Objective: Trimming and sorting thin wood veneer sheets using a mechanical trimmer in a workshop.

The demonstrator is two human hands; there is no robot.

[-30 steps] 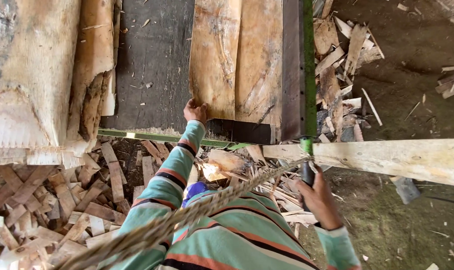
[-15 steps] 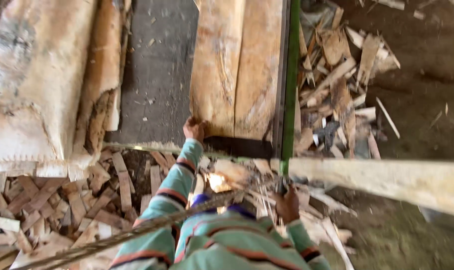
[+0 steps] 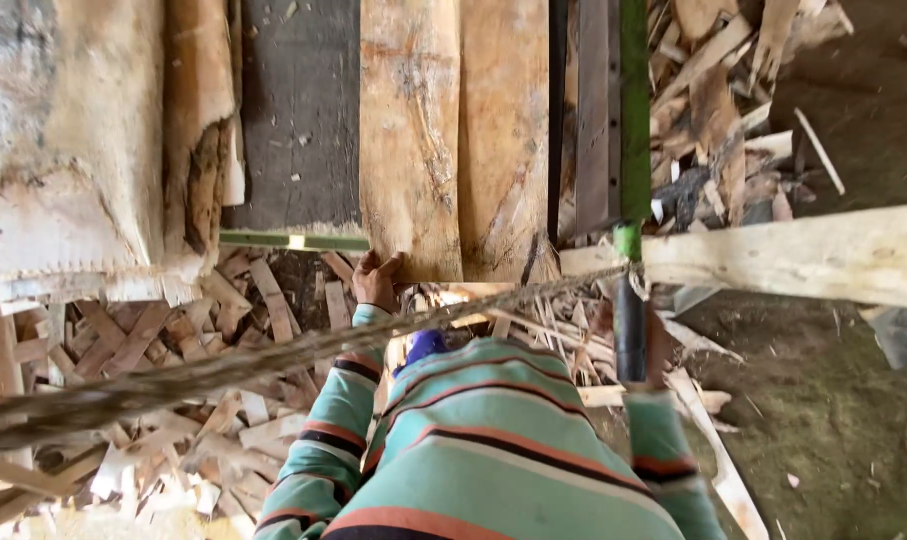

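A single head-worn camera looks steeply down the wearer's striped-sleeved chest — close above the hands — facing the near end of the pale sawn wooden plank point(image 3: 453, 140) on the dark flat surface point(image 3: 298, 110), with the scrap-littered ground point(image 3: 823, 400) below — no second view.

Pale tan plank point(image 3: 453, 140) — green rail point(image 3: 633, 110), black handle point(image 3: 630, 335) — teal sleeve point(image 3: 323, 440), orange-and-black stripes.
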